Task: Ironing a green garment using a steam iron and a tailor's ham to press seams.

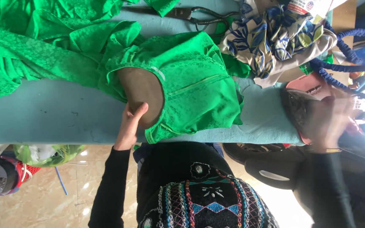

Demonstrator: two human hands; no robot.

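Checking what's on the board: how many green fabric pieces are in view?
2: a green garment at centre beside the left hand, and loose green cloth at upper left. More may be hidden.

Your left hand point(130, 124) lies flat, fingers point(137, 113) extended and thumb spread (sleeve black to the wrist); your right hand point(330, 120) is raised, motion-blurred.

You have one green garment point(191, 80) and one floral cloth point(271, 38) on the bench point(43, 118). You also have one iron point(300, 109) and one pair of scissors point(199, 16).
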